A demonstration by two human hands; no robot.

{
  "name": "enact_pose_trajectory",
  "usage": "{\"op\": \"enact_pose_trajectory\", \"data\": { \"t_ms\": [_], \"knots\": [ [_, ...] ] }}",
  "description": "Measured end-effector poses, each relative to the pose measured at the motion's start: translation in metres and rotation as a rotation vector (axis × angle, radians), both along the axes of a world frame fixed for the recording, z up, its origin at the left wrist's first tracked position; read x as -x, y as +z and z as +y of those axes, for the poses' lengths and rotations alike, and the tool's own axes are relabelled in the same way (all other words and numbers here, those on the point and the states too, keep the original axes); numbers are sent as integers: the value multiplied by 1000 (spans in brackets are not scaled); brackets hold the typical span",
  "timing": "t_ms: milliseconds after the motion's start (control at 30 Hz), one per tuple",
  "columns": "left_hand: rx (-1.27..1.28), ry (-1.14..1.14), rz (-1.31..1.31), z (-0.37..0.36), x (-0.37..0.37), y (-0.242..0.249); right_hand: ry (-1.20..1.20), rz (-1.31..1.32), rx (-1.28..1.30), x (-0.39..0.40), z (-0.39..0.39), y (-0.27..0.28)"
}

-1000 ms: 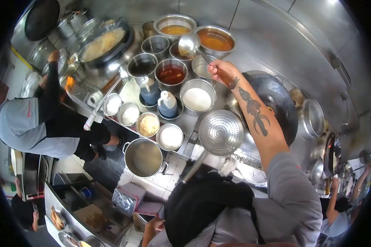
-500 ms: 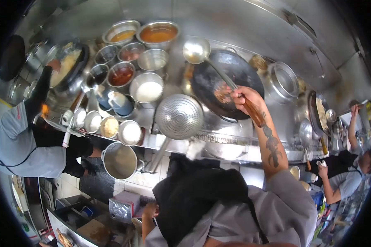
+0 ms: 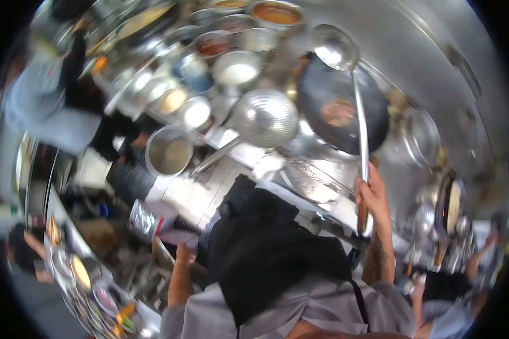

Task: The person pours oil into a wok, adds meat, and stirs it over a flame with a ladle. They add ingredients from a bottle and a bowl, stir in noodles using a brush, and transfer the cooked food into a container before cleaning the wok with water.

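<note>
My right hand (image 3: 373, 195) is closed round the handle of a long metal ladle (image 3: 335, 48) with a wooden grip. The ladle's bowl hangs over the far edge of a black wok (image 3: 316, 79). A small heap of brownish-pink food (image 3: 338, 113) lies in the wok. Low on the left, my left hand (image 3: 185, 252) is beside a box (image 3: 178, 226) with a shiny silver side. Its fingers are blurred and partly hidden, so any hold cannot be made out.
A perforated strainer (image 3: 266, 118) rests left of the wok, its handle reaching toward a deep pot (image 3: 169, 151). Several metal seasoning bowls (image 3: 236, 68) stand behind. Another person (image 3: 51, 107) works at the left, a further person (image 3: 447, 288) at the right. A metal pan (image 3: 421, 135) sits right of the wok.
My view has swung, shifting the counter up and right. My right hand has drawn back toward my body with the ladle, which now points more straight away. My left hand stays low by the box.
</note>
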State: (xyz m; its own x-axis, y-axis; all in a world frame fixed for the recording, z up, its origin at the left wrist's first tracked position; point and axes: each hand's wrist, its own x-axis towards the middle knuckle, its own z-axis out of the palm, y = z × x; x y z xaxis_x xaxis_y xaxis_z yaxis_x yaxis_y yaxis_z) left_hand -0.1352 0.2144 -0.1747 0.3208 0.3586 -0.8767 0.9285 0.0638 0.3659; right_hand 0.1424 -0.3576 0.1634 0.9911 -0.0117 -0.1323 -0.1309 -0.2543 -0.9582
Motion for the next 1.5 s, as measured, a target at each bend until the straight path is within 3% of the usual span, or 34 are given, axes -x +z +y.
{"op": "enact_pose_trajectory", "data": {
  "t_ms": [100, 167, 233, 300, 367, 433, 467, 533, 567, 600, 633, 667, 700, 767, 833, 900, 933, 967, 1000, 1033, 1100, 1200, 1333, 1433, 1500],
  "knots": [
    [-39, -52, 53, -12, 7, 7, 193, 181, -207, 6, 61, 18],
    [-27, 4, 20, -14, 20, -12, 359, 340, -446, 7, 108, 14],
    [-9, 33, -14, -17, 29, -19, 479, 553, -530, 3, 167, 17],
    [-188, -55, -104, -28, 35, 11, 556, 699, -600, -2, 228, 7],
    [-183, 45, -150, -32, 59, 27, 594, 772, -558, -10, 291, -7],
    [-186, 218, -146, -29, 83, 41, 664, 712, -379, -19, 353, -57],
    [-297, 83, -202, -24, 99, 45, 713, 558, -250, -27, 378, -110],
    [-162, 225, -108, -13, 161, -2, 766, 239, 139, -41, 420, -196],
    [-154, 293, -73, -12, 174, 10, 764, 72, 399, -45, 435, -222],
    [-145, 362, -38, -11, 185, 22, 767, 72, 403, -47, 444, -250],
    [-141, 367, -36, -11, 199, 24, 751, -109, 541, -50, 451, -276],
    [-152, 416, 11, -10, 215, 25, 727, -292, 674, -49, 459, -281],
    [-164, 462, 58, -7, 227, 23, 728, -287, 675, -49, 465, -286],
    [-113, 412, 95, 3, 238, 32, 696, 268, 509, -44, 476, -279],
    [-60, 356, 129, 12, 258, 20, 657, 417, 372, -39, 480, -274],
    [-133, -78, -153, 22, 303, -42, 609, 551, 226, -39, 481, -267],
    [-132, -90, -157, 29, 300, -47, 559, 720, 51, -41, 477, -258],
    [-231, -238, -356, 35, 296, -51, 502, 882, -129, -42, 474, -245],
    [-328, -386, -557, 41, 293, -53, 502, 944, -145, -44, 471, -231],
    [-324, -397, -562, 45, 286, -55, 490, 941, -149, -42, 466, -219],
    [182, 547, -125, 53, 254, -61, 449, 977, -310, -36, 451, -197],
    [44, 452, -66, 61, 189, -14, 463, 952, -327, -26, 430, -157],
    [-23, 321, -88, 68, 160, -15, 492, 875, -360, -13, 398, -99],
    [-48, 347, -100, 67, 146, -13, 508, 902, -557, -9, 364, -60],
    [72, 331, -113, 68, 140, -12, 472, 1051, -897, -10, 333, -48]
  ]
}}
